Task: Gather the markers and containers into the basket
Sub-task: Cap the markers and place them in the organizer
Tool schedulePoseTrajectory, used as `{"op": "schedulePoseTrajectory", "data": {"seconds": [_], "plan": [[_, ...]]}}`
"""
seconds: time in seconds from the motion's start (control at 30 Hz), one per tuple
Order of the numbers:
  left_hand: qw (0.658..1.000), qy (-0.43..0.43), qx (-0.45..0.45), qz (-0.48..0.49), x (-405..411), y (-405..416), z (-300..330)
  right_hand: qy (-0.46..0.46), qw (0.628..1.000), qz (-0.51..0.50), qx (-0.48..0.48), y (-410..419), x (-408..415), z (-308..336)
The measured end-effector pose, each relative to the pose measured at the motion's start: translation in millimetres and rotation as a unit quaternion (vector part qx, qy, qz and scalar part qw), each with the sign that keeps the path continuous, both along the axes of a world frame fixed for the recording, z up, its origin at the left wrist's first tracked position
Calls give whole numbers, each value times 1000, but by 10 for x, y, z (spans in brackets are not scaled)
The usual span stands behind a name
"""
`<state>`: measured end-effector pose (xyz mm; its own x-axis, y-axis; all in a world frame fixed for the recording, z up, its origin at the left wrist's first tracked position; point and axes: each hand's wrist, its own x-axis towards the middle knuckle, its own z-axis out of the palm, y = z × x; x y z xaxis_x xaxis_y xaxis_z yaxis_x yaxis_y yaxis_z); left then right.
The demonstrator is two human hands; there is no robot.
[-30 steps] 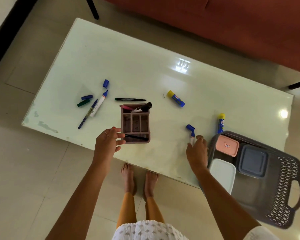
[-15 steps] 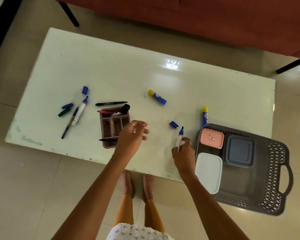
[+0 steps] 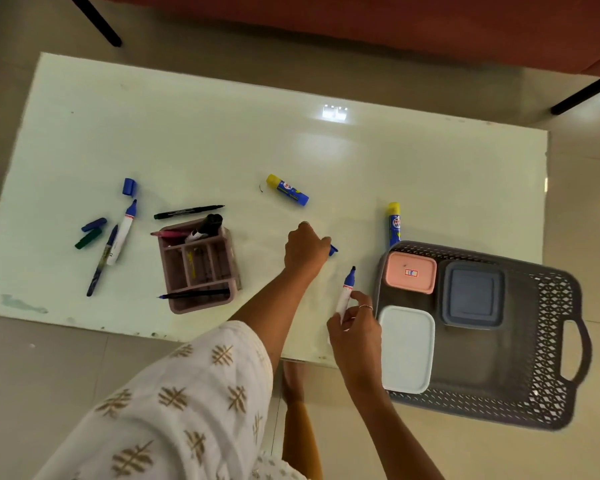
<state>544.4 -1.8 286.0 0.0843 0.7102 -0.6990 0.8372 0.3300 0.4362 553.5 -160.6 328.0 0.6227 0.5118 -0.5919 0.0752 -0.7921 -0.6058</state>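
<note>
My right hand point(image 3: 355, 332) holds an uncapped blue marker point(image 3: 347, 291) upright beside the grey basket point(image 3: 548, 341). My left hand point(image 3: 305, 249) is closed over the marker's blue cap point(image 3: 333, 250) on the table. In the basket lie a pink container point(image 3: 411, 271), a grey container point(image 3: 473, 294) and a white container point(image 3: 407, 348). A brown compartment organizer point(image 3: 201, 265) holds several pens. At the left lie loose markers point(image 3: 122, 232) and caps point(image 3: 129, 186). Two glue sticks point(image 3: 288, 190), point(image 3: 394, 223) rest on the table.
The pale green table point(image 3: 361, 161) stands in front of a red sofa point(image 3: 395, 26) with black legs. The basket overhangs the table's near right corner. A black pen point(image 3: 189, 212) lies behind the organizer. Bare feet stand under the near edge.
My left hand left the organizer, crossed to the right and closed on the blue cap. My right hand lifted the uncapped blue marker a little higher.
</note>
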Motion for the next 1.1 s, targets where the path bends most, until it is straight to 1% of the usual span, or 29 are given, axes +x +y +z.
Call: {"op": "schedulePoseTrajectory", "data": {"seconds": [0.07, 0.17, 0.27, 0.33, 0.37, 0.43, 0.5, 0.57, 0.6, 0.67, 0.73, 0.9, 1.0, 1.1], "plan": [[999, 4, 20, -29, 54, -37, -42, 4, 1000, -9, -2, -18, 4, 4], [993, 9, 60, -105, 110, -103, -112, 17, 1000, -17, -6, -20, 16, 27], [985, -6, 81, -154, 100, -136, -160, 32, 999, -20, 4, 11, 45, 91], [989, -31, 63, -130, 61, -119, -168, 30, 999, -17, 11, 34, 63, 140], [993, -56, 39, -98, 36, -103, -151, 19, 1000, -14, 19, 43, 70, 166], [989, -141, -42, 10, -31, -62, -34, -11, 999, -13, 40, 54, 93, 223], [959, -237, -111, 107, -149, -14, 152, -36, 998, -12, 58, 61, 126, 279], [931, -300, -146, 148, -324, 35, 349, -61, 996, 2, 65, 72, 175, 348], [923, -317, -158, 154, -422, 58, 445, -72, 995, 13, 68, 82, 203, 388], [916, -329, -173, 153, -624, 88, 617, -91, 992, 41, 84, 116, 234, 481], [917, -323, -173, 160, -789, 106, 731, -104, 987, 80, 96, 166, 224, 570], [922, -310, -133, 188, -1055, 130, 878, -152, 960, 204, 112, 344, 41, 681], [921, -322, -116, 184, -1185, 122, 924, -170, 947, 248, 115, 429, -93, 692], [929, -311, -92, 177, -1273, 95, 945, -187, 935, 278, 115, 484, -197, 693]]}}
